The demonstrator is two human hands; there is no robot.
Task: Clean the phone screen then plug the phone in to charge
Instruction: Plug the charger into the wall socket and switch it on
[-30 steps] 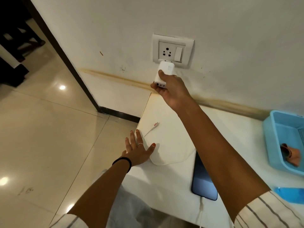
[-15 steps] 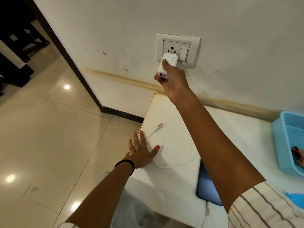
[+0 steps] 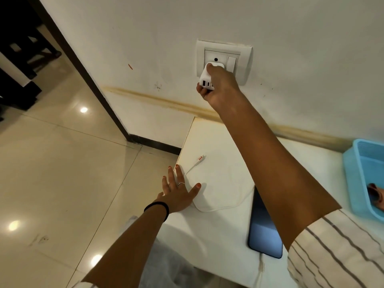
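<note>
The phone [image 3: 264,229] lies flat on the white table [image 3: 224,142], partly under my right arm, a white cable [image 3: 218,207] at its near end. My right hand [image 3: 220,88] grips the white charger [image 3: 205,79] against the wall socket [image 3: 223,59]. My left hand [image 3: 178,194] rests flat, fingers spread, on the table's corner.

A white plastic charger block [image 3: 207,79] sits against the white wall socket plate [image 3: 245,65], gripped by the right hand [image 3: 220,88]. Below lies a white table [image 3: 218,246]; the left hand [image 3: 179,194] rests flat on its left edge. A white charging cable [image 3: 218,207] loops right of that hand to a dark flat phone [image 3: 262,231]. A blue plastic basket [image 3: 353,173] stands far right.
</note>
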